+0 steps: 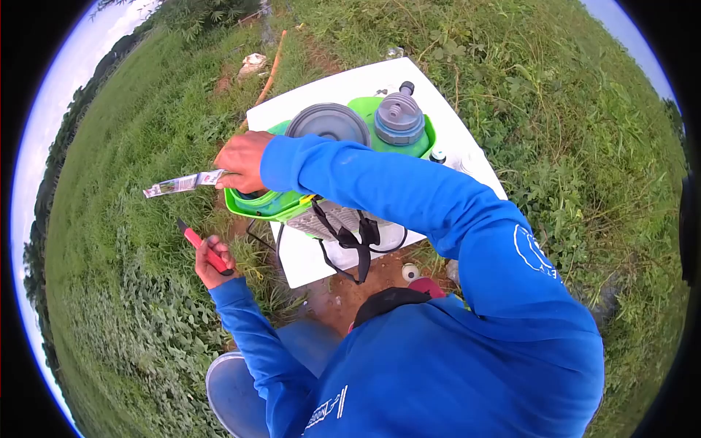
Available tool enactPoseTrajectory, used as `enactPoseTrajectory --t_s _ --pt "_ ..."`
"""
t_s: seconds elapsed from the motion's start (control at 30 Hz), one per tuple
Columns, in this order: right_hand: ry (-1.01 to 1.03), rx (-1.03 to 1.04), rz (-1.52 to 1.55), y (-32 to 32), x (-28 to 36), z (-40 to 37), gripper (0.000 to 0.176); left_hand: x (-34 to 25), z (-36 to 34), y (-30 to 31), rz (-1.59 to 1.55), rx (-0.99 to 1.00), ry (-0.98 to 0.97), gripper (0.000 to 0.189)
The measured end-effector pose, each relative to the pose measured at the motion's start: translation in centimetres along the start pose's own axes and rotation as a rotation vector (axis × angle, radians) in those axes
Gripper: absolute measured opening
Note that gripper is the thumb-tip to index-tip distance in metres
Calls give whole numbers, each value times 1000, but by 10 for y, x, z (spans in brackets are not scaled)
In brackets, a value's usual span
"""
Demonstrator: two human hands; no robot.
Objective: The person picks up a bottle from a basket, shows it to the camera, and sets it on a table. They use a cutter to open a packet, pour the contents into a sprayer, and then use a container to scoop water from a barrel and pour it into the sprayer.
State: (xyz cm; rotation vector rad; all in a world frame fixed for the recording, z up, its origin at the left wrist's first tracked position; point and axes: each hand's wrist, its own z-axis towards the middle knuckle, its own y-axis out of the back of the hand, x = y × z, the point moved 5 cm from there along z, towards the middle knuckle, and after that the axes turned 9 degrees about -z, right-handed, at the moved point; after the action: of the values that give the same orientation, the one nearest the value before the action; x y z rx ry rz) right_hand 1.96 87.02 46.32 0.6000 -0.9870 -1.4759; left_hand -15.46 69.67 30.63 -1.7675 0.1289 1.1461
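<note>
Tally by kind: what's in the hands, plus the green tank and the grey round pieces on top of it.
Red-handled knife, left hand: 1
Printed packet, right hand: 1
Green tank: 1
Grey round pieces on top (wide lid, black-knobbed cap): 2
Total: 5

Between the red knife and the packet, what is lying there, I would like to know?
In the head view, only grass shows between the red knife and the packet.
</note>
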Motion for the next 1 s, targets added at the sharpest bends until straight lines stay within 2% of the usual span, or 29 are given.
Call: enactPoseTrajectory --t_s 0.1,0.23,0.3,0.33,0.43,0.47,0.5,0.53,0.57,0.6,0.63,0.7,0.77,0.83,0.9,0.97,1.0 --pt "-52 -59 77 28 6 1 46 21 -18 36 -30 -8 37 29" --pt "-122 -182 193 98 18 -30 45 76 -65 101 20 -197 189 30" --pt "-105 -365 530 129 17 -67 39 112 -97 133 66 -291 297 30" --pt "-129 -374 530 137 12 -90 39 131 -114 154 80 -333 357 30" --pt "-232 -313 843 156 -9 -175 29 187 -165 211 68 -389 515 29" --pt "-217 -396 982 149 -21 -205 32 203 -183 221 42 -423 582 29" --pt "-295 -333 1072 140 -35 -241 34 217 -200 228 16 -459 646 30" --pt "-367 -447 1152 137 -47 -277 38 226 -215 233 23 -467 641 30" --pt "-532 -353 1094 120 -71 -323 38 238 -229 235 43 -438 711 30" --pt "-724 -370 1249 113 -76 -363 39 250 -241 232 59 -405 783 31" --pt "-806 -398 1035 90 -91 -407 40 259 -252 228 62 -409 783 31" --pt "-972 -37 739 40 -99 -500 43 270 -270 222 211 -486 796 33" --pt "-1086 155 833 38 -82 -558 45 281 -279 220 247 -495 836 33" --pt "-1372 -182 940 8 -89 -636 38 290 -290 209 278 -501 878 33" --pt "-1547 -521 992 -20 -101 -716 34 293 -294 191 613 -496 785 34" --pt "-1724 -572 996 -41 -106 -781 29 299 -297 175 802 -408 741 33" --pt "-1734 -583 1004 -47 -107 -800 29 299 -300 169 871 -341 726 32"
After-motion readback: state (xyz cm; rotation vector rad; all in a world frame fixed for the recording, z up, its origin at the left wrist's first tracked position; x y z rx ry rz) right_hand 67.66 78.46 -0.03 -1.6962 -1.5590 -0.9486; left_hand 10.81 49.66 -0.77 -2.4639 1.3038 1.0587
